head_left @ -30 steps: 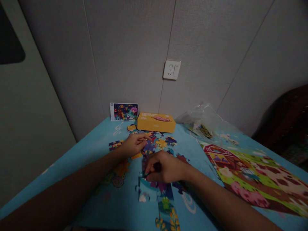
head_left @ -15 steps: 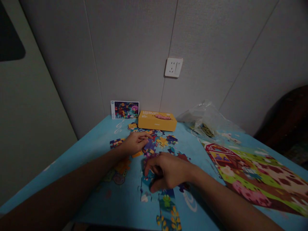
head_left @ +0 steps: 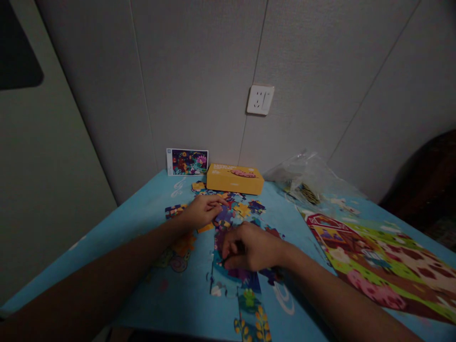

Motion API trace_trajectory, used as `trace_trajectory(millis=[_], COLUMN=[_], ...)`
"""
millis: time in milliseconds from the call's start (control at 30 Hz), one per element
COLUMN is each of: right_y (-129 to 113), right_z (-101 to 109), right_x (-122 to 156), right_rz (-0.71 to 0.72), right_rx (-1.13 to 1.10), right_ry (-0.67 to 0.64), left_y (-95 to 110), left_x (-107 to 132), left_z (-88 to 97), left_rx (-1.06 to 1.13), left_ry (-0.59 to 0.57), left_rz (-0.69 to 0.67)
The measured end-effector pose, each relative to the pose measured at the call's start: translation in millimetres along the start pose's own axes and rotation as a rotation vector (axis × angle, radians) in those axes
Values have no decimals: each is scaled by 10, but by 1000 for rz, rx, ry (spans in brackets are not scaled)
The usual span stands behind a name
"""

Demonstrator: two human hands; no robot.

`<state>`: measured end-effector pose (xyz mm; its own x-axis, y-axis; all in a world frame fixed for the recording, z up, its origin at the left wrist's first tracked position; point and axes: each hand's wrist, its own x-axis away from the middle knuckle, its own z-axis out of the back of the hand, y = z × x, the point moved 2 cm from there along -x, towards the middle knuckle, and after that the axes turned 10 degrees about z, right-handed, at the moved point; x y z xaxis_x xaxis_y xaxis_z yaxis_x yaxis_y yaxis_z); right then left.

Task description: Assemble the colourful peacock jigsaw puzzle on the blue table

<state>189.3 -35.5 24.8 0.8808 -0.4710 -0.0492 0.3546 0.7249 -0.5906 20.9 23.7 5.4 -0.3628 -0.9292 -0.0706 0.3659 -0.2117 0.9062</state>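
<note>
A partly joined jigsaw (head_left: 238,289) lies on the blue table (head_left: 135,228), with loose puzzle pieces (head_left: 245,209) scattered beyond it. My right hand (head_left: 251,248) rests on the top of the joined part, fingers curled and pinched down on a piece at its edge. My left hand (head_left: 203,210) lies further back among the loose pieces, fingers bent with the tips touching one of them. What lies under either palm is hidden.
A yellow box (head_left: 235,178) and a picture card (head_left: 187,162) stand against the wall at the back. A crumpled clear plastic bag (head_left: 308,183) lies right of the box. A finished farm puzzle (head_left: 374,259) covers the table's right side. A wall socket (head_left: 261,99) is above.
My right hand opened its fingers over the joined part, then curled them again and shifted slightly back. My left hand has stayed among the loose pieces. The view has drifted a little.
</note>
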Motion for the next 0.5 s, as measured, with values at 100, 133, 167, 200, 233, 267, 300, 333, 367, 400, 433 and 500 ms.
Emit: trace_trajectory(millis=[100,133,167,200,233,267,300,333,367,400,433,500], right_y=[13,16,17,17,15,11,8,6,4,4,6,10], right_z=[-26,-34,-40,-43,-44,-41,-36,-29,-24,-20,-19,-25], right_x=[-5,-6,-8,-9,-10,-11,-11,-10,-9,-7,-7,-7], right_rz=[10,17,24,29,35,37,34,27,18,10,5,8], right_rx=[1,-2,-4,-7,-12,-18,-25,-31,-35,-37,-38,-39], right_ry=[-23,-28,-34,-39,-41,-38,-30,-22,-15,-13,-14,-24], left_y=[-13,-12,-9,-4,0,3,4,4,2,-2,-6,-15], left_x=[-7,-8,-8,-6,-5,-3,-2,-1,-1,-2,-3,-5], left_z=[2,3,4,5,5,4,2,0,-3,-5,-7,-8], left_rx=[-3,-3,-4,-4,-3,0,4,8,10,10,8,5], left_ry=[-7,-5,-3,0,1,1,-1,-4,-5,-6,-6,-8], left_rz=[-3,-9,-17,-25,-31,-36,-38,-38,-36,-34,-32,-26])
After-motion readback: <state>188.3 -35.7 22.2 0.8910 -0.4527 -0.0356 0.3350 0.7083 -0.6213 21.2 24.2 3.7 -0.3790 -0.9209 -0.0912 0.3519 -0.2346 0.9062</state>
